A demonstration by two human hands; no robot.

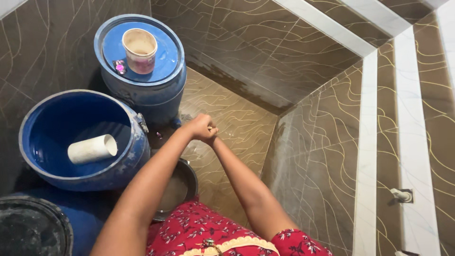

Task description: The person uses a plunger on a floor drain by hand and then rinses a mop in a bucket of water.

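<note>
**Clasped hands above a dark basin, tiled washroom corner**

Left hand (201, 127) and right hand (212, 137): pressed together, fingers clenched; whether anything sits between them cannot be told. Dark round basin (188, 182): on the floor, near, below the forearms. Open blue drum (125, 161): left, white pipe (92, 148) inside. Lidded blue drum (156, 92): far left, pale cup (140, 50) on its lid.

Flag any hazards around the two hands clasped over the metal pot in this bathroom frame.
1. The tiled floor looks wet near the lidded blue drum, so a slip seems possible.
2. The left hand and right hand are clasped above the metal pot; anything dropped would likely land there.
3. The cup on the drum's lid could be knocked off.
</note>
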